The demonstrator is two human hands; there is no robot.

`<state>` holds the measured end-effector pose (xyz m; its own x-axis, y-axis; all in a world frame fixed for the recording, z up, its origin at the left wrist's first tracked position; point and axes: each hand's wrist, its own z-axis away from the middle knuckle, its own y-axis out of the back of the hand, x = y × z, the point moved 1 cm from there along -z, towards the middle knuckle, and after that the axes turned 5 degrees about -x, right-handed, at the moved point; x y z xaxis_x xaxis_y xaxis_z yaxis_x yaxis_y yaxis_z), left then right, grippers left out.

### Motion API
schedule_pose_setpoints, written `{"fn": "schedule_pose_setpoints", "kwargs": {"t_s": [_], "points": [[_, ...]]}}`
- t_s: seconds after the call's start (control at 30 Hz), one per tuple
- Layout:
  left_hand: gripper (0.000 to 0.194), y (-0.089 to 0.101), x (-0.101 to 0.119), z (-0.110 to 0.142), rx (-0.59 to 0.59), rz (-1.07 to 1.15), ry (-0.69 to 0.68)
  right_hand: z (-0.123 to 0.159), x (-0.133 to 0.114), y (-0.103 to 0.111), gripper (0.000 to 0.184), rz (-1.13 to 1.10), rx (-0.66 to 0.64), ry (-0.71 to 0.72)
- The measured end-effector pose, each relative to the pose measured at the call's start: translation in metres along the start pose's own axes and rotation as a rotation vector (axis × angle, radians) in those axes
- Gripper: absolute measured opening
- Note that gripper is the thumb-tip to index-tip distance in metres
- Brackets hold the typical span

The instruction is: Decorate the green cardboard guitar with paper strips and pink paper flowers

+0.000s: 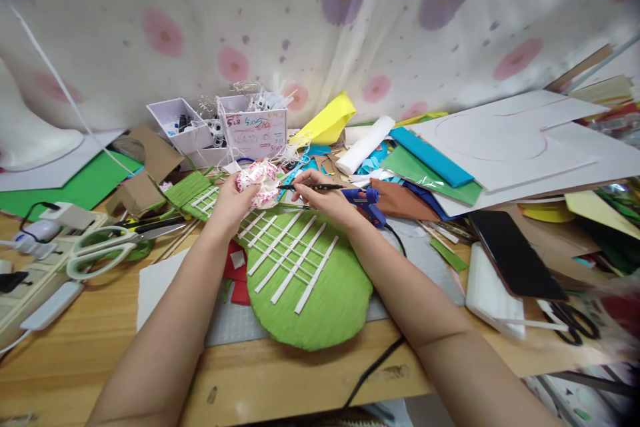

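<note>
My left hand (231,199) is closed around a small white paper piece with pink-red print (260,181), held above the table. My right hand (320,195) pinches a thin dark stick-like tool (320,186) whose tip points at that piece. Under both hands lies a round green disc (320,293) with a lattice of white strips (287,250) glued across it. A blue glue gun (367,203) lies just right of my right hand, its black cord running off the table's front edge.
White-handled scissors (107,247) and a power strip (35,280) lie at the left. White boxes of supplies (250,130) stand behind. Coloured paper sheets (430,170), white boards (505,140), a dark phone (515,253) and black scissors (575,320) crowd the right.
</note>
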<state>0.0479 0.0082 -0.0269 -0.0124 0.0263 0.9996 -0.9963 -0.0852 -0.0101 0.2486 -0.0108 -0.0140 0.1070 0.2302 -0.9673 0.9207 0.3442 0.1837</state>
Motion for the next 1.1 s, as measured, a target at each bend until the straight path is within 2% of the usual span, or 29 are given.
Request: {"fn": "schedule_pose_setpoints", "kwargs": {"t_s": [0.4,0.87,1.0,1.1], "points": [[0.052,0.0013,0.0055,0.0016,0.01,0.026,0.028,0.001,-0.0042,0.0023,0.02,0.008,-0.005,0.0],[0.05,0.0012,0.0032,0.0023,0.002,0.025,0.002,0.0004,-0.0017,0.0036,0.027,-0.062,-0.028,0.011],[0.048,-0.0018,0.0024,0.0043,-0.003,0.03,0.002,-0.0017,0.0015,0.0043,0.032,-0.091,0.019,0.054],[0.048,-0.0017,0.0051,0.0051,-0.028,0.053,0.004,-0.002,0.0022,0.0063,0.035,-0.077,0.049,0.03]]}}
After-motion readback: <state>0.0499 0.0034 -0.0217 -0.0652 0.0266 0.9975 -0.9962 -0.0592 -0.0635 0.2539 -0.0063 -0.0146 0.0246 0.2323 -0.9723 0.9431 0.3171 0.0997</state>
